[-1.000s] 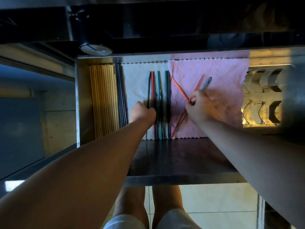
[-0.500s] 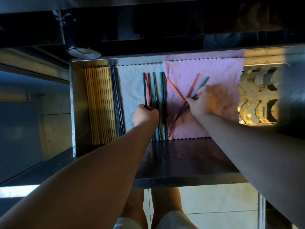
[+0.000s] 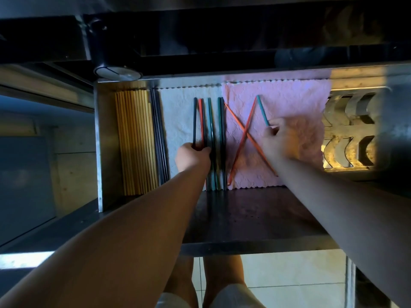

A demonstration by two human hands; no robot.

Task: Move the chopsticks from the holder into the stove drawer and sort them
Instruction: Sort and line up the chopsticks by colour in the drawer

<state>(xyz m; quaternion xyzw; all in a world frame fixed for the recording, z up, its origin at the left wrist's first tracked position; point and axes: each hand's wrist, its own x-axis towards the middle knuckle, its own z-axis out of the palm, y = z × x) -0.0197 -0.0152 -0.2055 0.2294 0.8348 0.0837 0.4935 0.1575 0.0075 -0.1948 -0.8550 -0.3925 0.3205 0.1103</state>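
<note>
You have two cloths laid flat side by side: a white cloth (image 3: 178,121) on the left and a pink cloth (image 3: 289,103) on the right, both with scalloped edges. Right of the pink one stands a metal rack (image 3: 351,134) with curved slots, lit yellow. At the far left you will see a round cap (image 3: 117,73) on a dark tube. Nearest you is pale tiled floor (image 3: 289,274) with bare legs (image 3: 220,276) and light shorts (image 3: 233,296) above it.
</note>
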